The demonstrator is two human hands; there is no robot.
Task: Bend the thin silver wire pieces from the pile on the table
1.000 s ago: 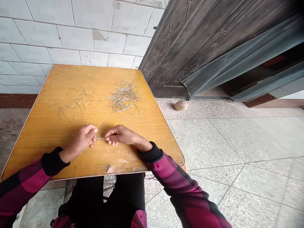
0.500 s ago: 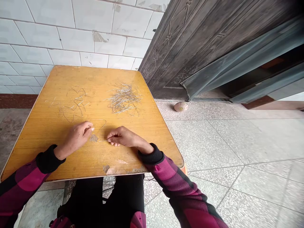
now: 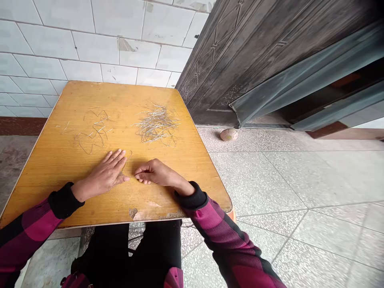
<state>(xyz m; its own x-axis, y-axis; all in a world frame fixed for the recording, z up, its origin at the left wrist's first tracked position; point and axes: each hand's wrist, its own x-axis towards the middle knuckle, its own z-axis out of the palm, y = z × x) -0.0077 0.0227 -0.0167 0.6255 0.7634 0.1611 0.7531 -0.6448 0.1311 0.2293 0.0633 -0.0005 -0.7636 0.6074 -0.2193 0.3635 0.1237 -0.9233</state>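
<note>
My left hand (image 3: 106, 175) lies flat on the wooden table (image 3: 60, 160), fingers stretched out and pressed down over a thin bent wire (image 3: 129, 155) whose end curls out past the fingertips. My right hand (image 3: 153, 173) rests just to its right with fingers curled in a pinch close to the left thumb; what it pinches is too thin to make out. A dense heap of silvery wire pieces (image 3: 156, 124) lies farther back on the right. Several looser bent wires (image 3: 94, 132) are scattered at the back left.
The table's front edge (image 3: 150, 214) is chipped. A white tiled wall (image 3: 90, 44) stands behind the table, a dark carved door (image 3: 240, 60) to the right. A small ball (image 3: 229, 134) lies on the tiled floor near the door.
My left hand has opened from a pinch and now lies flat on the wire on the tabletop. The right hand has stayed almost still.
</note>
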